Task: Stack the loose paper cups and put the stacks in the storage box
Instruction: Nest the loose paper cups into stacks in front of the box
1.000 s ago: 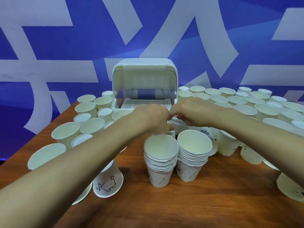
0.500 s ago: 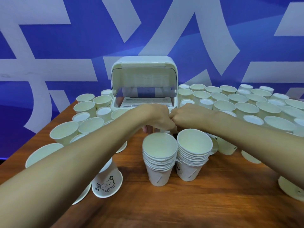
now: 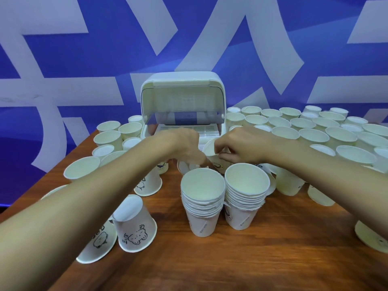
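Two stacks of paper cups stand upright side by side in front of the storage box: the left stack and the right stack, touching or nearly so. Each shows roughly eight or nine nested rims, but the exact count is not clear. The box is white, its lid is raised, and a slatted tray shows inside.

Between the box and the stacks, the right hand pinches one tilted paper cup at its rim. The left hand is just beside that cup, fingers pointing down. It is blurred, so I cannot tell whether it grips anything.

Left of the box stand about a dozen loose cups, most of them mouth up. Right of the box there are well over thirty more cups, packed close together.

In front of the box and to its left, three cups stand mouth down. The bear cup carries a bear drawing, a tilted cup leans against it, and a third cup stands nearer the box. The small dark print on the held cup and on the stacks cannot be read.

Everything sits on a wooden table.
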